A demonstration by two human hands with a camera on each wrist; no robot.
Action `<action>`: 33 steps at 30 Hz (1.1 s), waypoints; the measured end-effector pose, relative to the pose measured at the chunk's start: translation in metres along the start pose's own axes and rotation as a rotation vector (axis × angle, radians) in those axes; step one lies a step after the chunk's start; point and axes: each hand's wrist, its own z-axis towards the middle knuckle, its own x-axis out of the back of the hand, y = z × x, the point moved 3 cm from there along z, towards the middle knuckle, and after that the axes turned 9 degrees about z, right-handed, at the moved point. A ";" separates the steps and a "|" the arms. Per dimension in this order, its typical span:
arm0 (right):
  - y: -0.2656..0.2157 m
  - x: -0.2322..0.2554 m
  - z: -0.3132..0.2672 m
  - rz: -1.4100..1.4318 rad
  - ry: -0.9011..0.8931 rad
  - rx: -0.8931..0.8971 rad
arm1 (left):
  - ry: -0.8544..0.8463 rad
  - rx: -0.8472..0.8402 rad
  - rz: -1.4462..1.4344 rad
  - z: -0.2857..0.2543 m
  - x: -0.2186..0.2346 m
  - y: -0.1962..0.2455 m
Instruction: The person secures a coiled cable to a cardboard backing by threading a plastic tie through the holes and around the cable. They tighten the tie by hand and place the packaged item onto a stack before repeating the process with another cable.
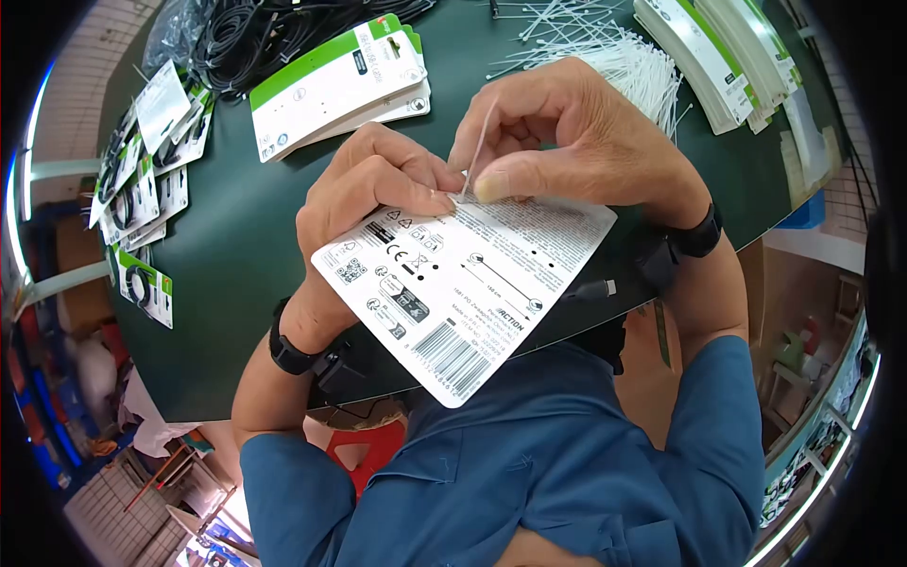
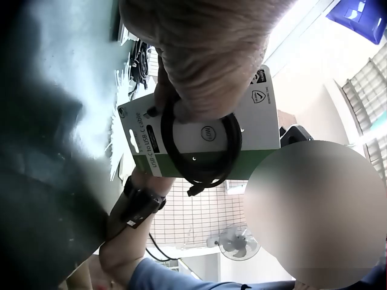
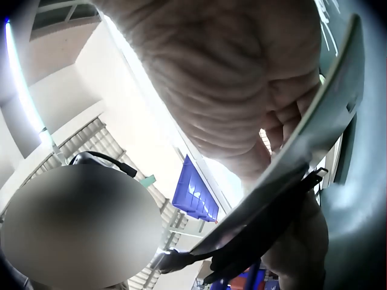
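A white printed packaging card (image 1: 453,293), its barcode and text side up, lies tilted in my left hand (image 1: 378,175). The left fingers and thumb grip its upper edge. On the card's other side, a coiled black USB-C cable (image 2: 236,145) rests against the white and green print, seen in the left wrist view. One plug (image 1: 597,289) of that cable sticks out past the card's right edge. My right hand (image 1: 586,132) pinches a thin white cable tie (image 1: 480,142), which rises in a curve from the card's upper edge beside the left thumb.
Loose white cable ties (image 1: 624,71) are heaped at the back, near stacked cards (image 1: 704,66) on the right. More green-topped cards (image 1: 331,90) lie beyond my left hand, before black cables (image 1: 255,42). Finished-looking carded cables (image 1: 142,198) sit along the dark green table's (image 1: 227,283) left side.
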 end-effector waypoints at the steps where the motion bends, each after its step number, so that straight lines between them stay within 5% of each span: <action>1: -0.002 -0.003 0.000 0.062 0.026 -0.073 | -0.016 -0.009 0.030 0.000 0.000 0.000; 4: -0.002 -0.005 0.001 -0.130 0.082 0.135 | -0.013 0.017 0.027 0.000 -0.002 0.003; 7: -0.005 -0.005 0.000 -0.288 0.070 0.118 | 0.002 0.002 0.005 -0.001 -0.004 -0.001; 16: 0.000 -0.019 0.002 -0.281 0.223 0.312 | 0.007 -0.003 0.060 -0.003 -0.004 0.003; 25: -0.006 -0.019 0.000 0.084 0.233 0.032 | 0.032 -0.031 0.090 0.001 -0.004 0.007; 33: -0.008 -0.015 -0.001 -0.011 0.122 0.120 | 0.058 -0.104 0.076 0.000 0.001 0.000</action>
